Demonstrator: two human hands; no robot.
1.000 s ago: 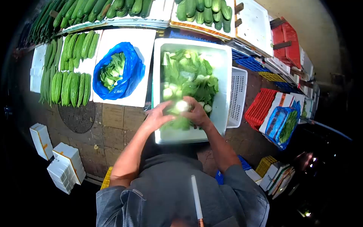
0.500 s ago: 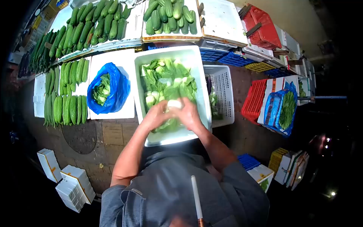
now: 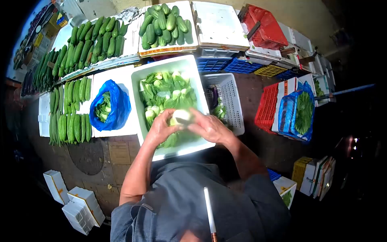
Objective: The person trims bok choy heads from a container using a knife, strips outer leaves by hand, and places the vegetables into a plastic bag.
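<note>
One left hand (image 3: 159, 129) is grasping a leafy green (image 3: 182, 117) by its pale base above the near end of the white tub (image 3: 201, 105), as we are looking down from head height. The right hand (image 3: 212, 128) is meeting the base's other side, but blur is hiding its hold, and we cannot tell whether it is gripping too.

Edges are sitting close: the left forearm is crossing the tub's near left corner, while the right hand is overlapping the tub's right rim. Just beside the tub's right, a perforated basket (image 3: 234, 104) is taking up room; farther right of the tub, paved floor (image 3: 252, 90) is stretching open to a red crate (image 3: 267, 109). At the tub's left, a white board (image 3: 122, 76) is lying near the rim.

Inside the tub, we are seeing more leafy greens (image 3: 161, 90) crowding the far and left parts. Left of the tub, a blue bag (image 3: 122, 107) is standing open on the board, holding greens (image 3: 103, 107). On its side nearest the tub, the basket is holding more greenery (image 3: 219, 112) and something dark purple (image 3: 214, 95). Beyond the tub's far end, a white box (image 3: 173, 49) is bearing heaped cucumbers (image 3: 165, 26).
</note>
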